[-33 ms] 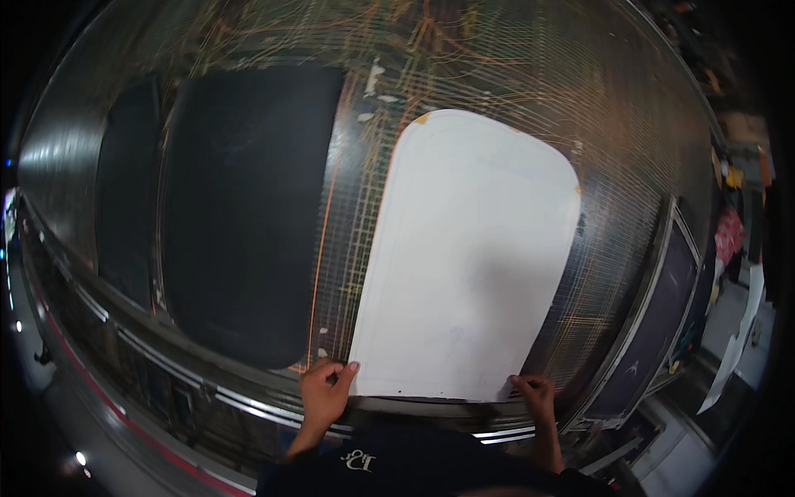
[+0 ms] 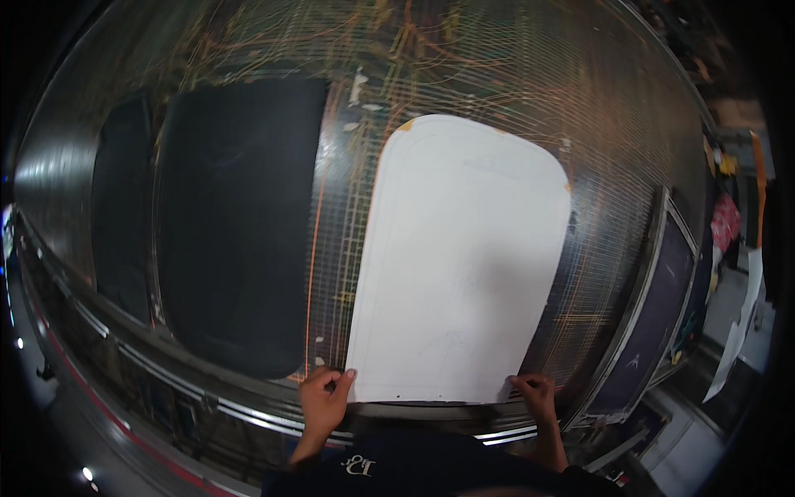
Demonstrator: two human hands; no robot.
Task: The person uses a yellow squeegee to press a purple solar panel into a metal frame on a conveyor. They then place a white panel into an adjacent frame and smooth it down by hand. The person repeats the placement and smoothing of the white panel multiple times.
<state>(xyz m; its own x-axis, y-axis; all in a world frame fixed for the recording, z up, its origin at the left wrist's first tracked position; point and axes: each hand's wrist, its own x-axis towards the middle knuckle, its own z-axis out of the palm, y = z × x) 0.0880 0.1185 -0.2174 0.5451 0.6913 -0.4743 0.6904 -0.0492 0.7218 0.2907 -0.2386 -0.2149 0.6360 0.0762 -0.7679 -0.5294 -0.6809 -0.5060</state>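
A large white sheet [image 2: 451, 248] with rounded far corners lies on the dark table, its straight edge toward me. Small orange patches show at its far corners, and a few dark dots run along the near edge. My left hand [image 2: 325, 402] is closed in a pinch at the near left corner, thumb and forefinger on the sheet. At the near right corner my right hand [image 2: 537, 394] pinches the sheet between thumb and fingers. Left of the sheet lies a black panel [image 2: 240, 224] with rounded near corners, touched by neither hand.
Thin orange and yellow lines cover the table surface [image 2: 613, 207]. Another dark panel [image 2: 122, 207] lies at the far left. A framed screen [image 2: 642, 331] leans along the right side. Metal rails [image 2: 240, 414] run along the near edge. Beyond the right edge is a red cloth [image 2: 725, 222].
The whole view has shifted slightly, with the table and panels a little further left and lower. Both hands keep their pinch on the white sheet's near corners.
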